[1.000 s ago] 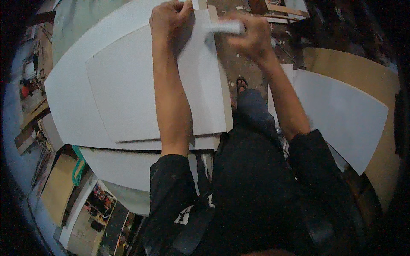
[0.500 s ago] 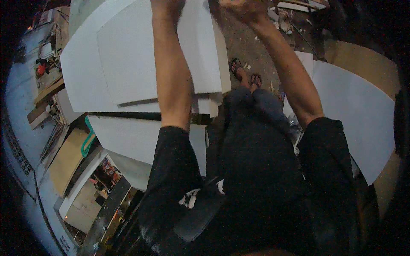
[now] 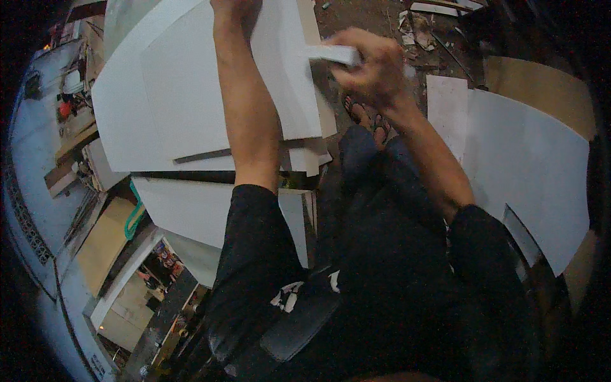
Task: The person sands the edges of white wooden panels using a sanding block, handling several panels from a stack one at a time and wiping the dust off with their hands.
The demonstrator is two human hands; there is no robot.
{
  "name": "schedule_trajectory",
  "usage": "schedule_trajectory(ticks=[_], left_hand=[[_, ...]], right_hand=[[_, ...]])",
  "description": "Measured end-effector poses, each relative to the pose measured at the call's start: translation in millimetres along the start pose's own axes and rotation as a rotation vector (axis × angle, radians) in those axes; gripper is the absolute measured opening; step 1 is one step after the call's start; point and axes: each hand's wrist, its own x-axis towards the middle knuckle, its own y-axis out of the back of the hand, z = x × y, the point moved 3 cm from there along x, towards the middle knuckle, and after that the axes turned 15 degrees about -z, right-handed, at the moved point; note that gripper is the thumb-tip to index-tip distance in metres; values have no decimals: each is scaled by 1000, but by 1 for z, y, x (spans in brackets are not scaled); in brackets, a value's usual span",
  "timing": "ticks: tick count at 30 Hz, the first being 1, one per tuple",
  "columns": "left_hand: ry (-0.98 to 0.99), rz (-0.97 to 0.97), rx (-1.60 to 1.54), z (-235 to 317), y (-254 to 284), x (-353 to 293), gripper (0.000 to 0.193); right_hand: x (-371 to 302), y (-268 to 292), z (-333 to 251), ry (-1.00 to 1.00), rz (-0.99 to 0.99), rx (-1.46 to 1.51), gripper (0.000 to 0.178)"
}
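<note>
My right hand [image 3: 379, 63] is closed around a short white block [image 3: 337, 55], somewhat smeared by motion. The block reaches over the right edge of a large white panel [image 3: 184, 89]; whether it touches the panel I cannot tell. My left forearm stretches across that panel, and my left hand [image 3: 237, 7] is at the top rim of the picture. Its fingers are out of sight, so their pose is hidden. A long narrow slot or strip [image 3: 200, 155] shows near the panel's near edge.
Below lies another white panel [image 3: 184, 198], with a green loop [image 3: 135, 213] at its left. White sheets [image 3: 528, 159] and a tan board [image 3: 541, 95] lean at the right. Scraps [image 3: 417, 32] litter the floor by my feet. Timber pieces [image 3: 76, 140] are stacked at the left.
My right hand has come down from the top edge toward me, bringing the white block into view. My left arm has shifted slightly left and up.
</note>
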Motion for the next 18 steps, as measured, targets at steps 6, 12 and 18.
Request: schedule_trajectory(ticks=[6,12,18], left_hand=[[9,18,76,-14,-3,-3,30],[17,26,76,-15,0,-3,30],[14,-2,-38,-11,-2,-1,31]], right_hand=[[-98,-30,-28,-11,-124,7,30],[-93,-8,-25,-46,-143,266,28],[-55,-15,-25,29,-101,-42,30]])
